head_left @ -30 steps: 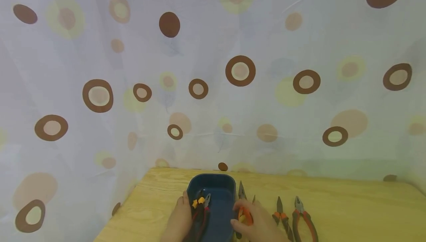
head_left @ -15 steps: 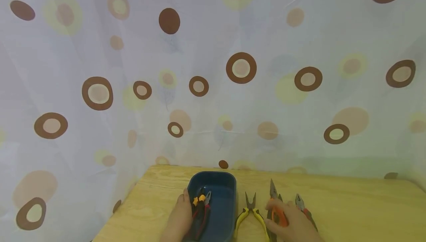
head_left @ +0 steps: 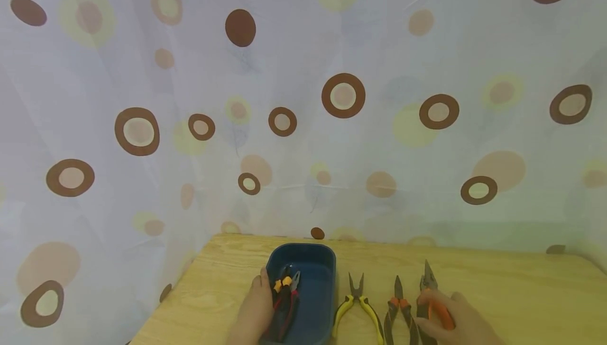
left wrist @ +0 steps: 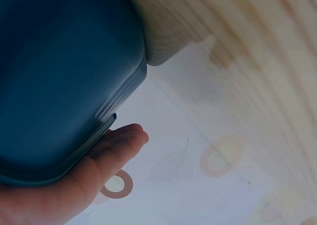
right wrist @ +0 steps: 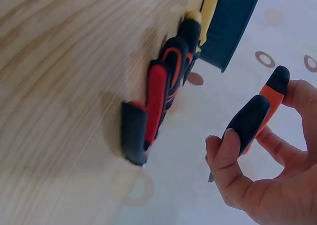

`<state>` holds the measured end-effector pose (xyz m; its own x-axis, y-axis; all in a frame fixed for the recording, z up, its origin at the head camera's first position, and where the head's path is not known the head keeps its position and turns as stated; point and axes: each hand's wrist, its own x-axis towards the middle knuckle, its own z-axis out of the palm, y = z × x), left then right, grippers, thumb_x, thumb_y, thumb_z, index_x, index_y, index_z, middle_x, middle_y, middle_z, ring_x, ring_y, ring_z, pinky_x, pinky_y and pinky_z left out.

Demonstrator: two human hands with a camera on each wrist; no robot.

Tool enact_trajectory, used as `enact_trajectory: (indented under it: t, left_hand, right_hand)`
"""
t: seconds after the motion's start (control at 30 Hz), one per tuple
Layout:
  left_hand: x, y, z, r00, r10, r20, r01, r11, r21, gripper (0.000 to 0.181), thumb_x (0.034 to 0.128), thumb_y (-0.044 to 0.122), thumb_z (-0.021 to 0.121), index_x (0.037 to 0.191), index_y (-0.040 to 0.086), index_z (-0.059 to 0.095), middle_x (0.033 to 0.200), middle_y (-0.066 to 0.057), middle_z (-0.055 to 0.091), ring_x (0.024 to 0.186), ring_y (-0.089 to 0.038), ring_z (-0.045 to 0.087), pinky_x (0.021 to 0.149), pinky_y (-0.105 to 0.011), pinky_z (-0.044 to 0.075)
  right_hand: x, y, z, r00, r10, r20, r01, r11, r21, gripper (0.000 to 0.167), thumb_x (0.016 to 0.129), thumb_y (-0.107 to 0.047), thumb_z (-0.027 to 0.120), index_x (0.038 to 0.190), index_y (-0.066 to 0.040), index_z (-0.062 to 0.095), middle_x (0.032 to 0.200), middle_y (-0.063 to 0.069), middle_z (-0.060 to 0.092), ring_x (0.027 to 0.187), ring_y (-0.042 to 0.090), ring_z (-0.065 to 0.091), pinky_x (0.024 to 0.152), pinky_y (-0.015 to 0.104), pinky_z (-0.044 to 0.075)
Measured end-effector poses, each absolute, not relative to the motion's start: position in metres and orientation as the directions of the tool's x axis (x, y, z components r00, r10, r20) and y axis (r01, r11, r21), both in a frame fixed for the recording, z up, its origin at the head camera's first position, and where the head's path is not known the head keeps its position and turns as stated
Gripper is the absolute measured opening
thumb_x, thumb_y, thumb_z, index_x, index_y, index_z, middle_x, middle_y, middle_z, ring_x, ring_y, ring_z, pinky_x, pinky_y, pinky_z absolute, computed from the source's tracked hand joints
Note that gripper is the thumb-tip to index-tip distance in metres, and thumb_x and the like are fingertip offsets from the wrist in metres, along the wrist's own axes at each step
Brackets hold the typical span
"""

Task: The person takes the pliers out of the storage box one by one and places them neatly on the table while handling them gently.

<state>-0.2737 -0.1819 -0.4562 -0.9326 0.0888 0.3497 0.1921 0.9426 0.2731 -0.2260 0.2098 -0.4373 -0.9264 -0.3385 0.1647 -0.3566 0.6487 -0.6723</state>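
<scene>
My right hand holds long-nose pliers with orange and black handles above the table. In the right wrist view, the thumb and fingers pinch those black-and-orange handles, raised off the wood. Beneath them lie red-and-black pliers, mostly covered in the head view. Straight fingers of my left hand rest along the left outer wall of a dark blue bin; its thumb cannot be made out. Inside the bin, at its left side, lie pliers with black-and-yellow handles and pliers with red-and-black handles.
To the bin's right lie yellow-handled long-nose pliers, spread apart. Beside them are orange-and-dark-handled pliers. The wooden table ends against a spotted curtain at the back and left.
My right hand has carried the orange-handled pliers rightward from beside the bin, past the yellow and the orange-and-dark pliers, to over the red-handled ones. My left hand stays at the bin.
</scene>
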Motion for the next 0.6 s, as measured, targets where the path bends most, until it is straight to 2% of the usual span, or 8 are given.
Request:
enact_trajectory:
  t: [0.1,0.27,0.43,0.6]
  left_hand:
    - [-0.273,-0.182,-0.456,-0.937,0.078,0.341,0.181,0.942,0.283,0.065,0.0739,-0.014,0.067,0.132,-0.021,0.037,0.11,-0.034,0.052,0.098,-0.042,0.059,0.076,-0.045,0.056]
    - [-0.274,-0.183,-0.456,-0.939,0.073,0.337,0.173,0.945,0.278,0.063,0.076,-0.014,0.065,0.132,-0.021,0.037,0.11,-0.034,0.053,0.098,-0.041,0.06,0.075,-0.043,0.056]
    - [-0.276,-0.182,-0.456,-0.945,0.069,0.319,0.164,0.946,0.28,0.062,0.0779,-0.015,0.064,0.133,-0.02,0.037,0.111,-0.034,0.053,0.097,-0.04,0.061,0.073,-0.043,0.057]
    - [-0.275,-0.181,-0.455,-0.948,0.062,0.313,0.158,0.944,0.291,0.063,0.0772,-0.015,0.064,0.134,-0.02,0.037,0.111,-0.033,0.053,0.097,-0.04,0.061,0.072,-0.043,0.056]
  right_hand:
    - [-0.229,0.221,-0.441,-0.938,-0.321,0.134,-0.324,0.666,-0.672,0.03,0.092,-0.023,0.064,0.114,-0.005,0.055,0.088,0.01,0.048,0.073,0.022,0.037,0.055,0.032,0.038]
    - [-0.228,0.237,-0.447,-0.949,-0.28,0.147,-0.308,0.716,-0.626,0.032,0.091,-0.024,0.065,0.115,-0.005,0.056,0.083,0.006,0.045,0.07,0.019,0.033,0.051,0.027,0.034]
    - [-0.228,0.251,-0.449,-0.968,-0.244,0.063,-0.227,0.737,-0.637,0.031,0.092,-0.026,0.063,0.115,-0.006,0.057,0.087,0.009,0.045,0.07,0.02,0.036,0.053,0.03,0.036]
    - [-0.229,0.263,-0.459,-0.958,-0.27,0.097,-0.273,0.758,-0.592,0.027,0.092,-0.024,0.064,0.109,-0.006,0.055,0.083,0.008,0.043,0.067,0.018,0.033,0.05,0.024,0.032]
